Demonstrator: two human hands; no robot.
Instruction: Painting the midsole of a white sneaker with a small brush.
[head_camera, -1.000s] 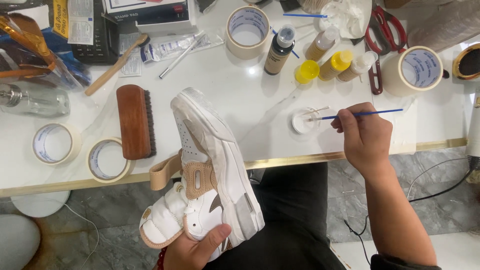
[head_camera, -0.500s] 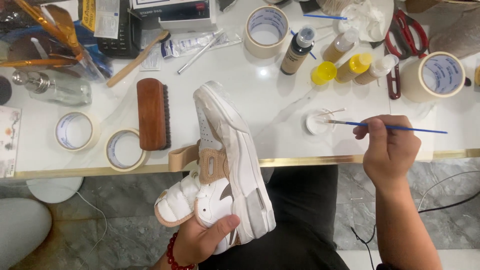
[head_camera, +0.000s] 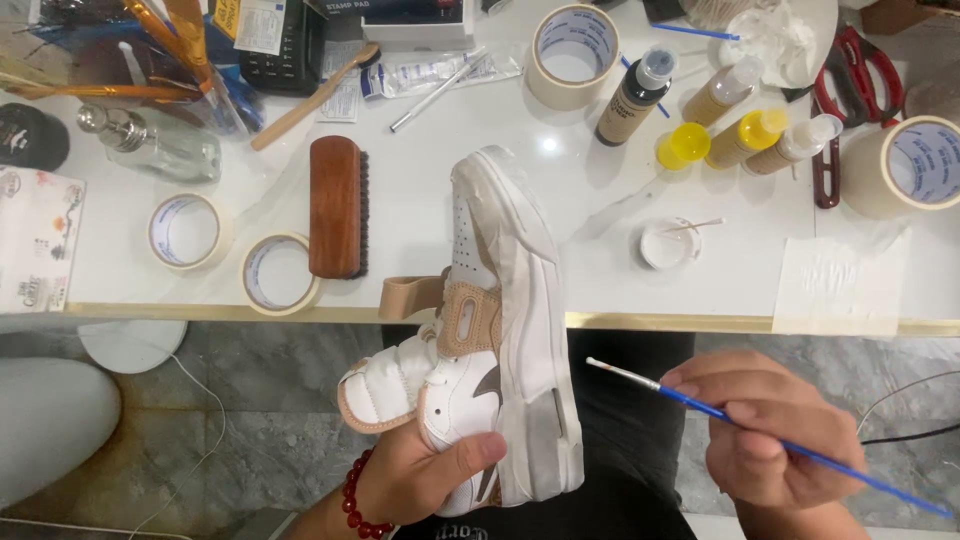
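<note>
Your shoe (head_camera: 505, 330) is a white high-top with tan straps, lying on its side with the sole turned to your right; its toe rests over the edge of the bench (head_camera: 420, 200) and its heel sits low over your lap. Your left hand (head_camera: 425, 478) is closed around the heel end, thumb pressed across the white leather, with a red bead bracelet (head_camera: 355, 500) at the wrist. Your right hand (head_camera: 765, 430) is pinched shut on a thin blue paintbrush (head_camera: 740, 418), whose white tip points at the sole near the heel, just short of touching it.

On the bench, a small white dish (head_camera: 668, 243) with a stick across it lies right of the toe. Behind it stand a dark bottle (head_camera: 632, 95), a yellow cap (head_camera: 683, 145) and three tan bottles (head_camera: 765, 140). Red scissors (head_camera: 850, 100) lie beside a large tape roll (head_camera: 915, 165) at the far right. Left of the shoe, a wooden brush (head_camera: 337, 207) lies near two tape rolls (head_camera: 230, 250), and another tape roll (head_camera: 572, 55) sits at the back.
</note>
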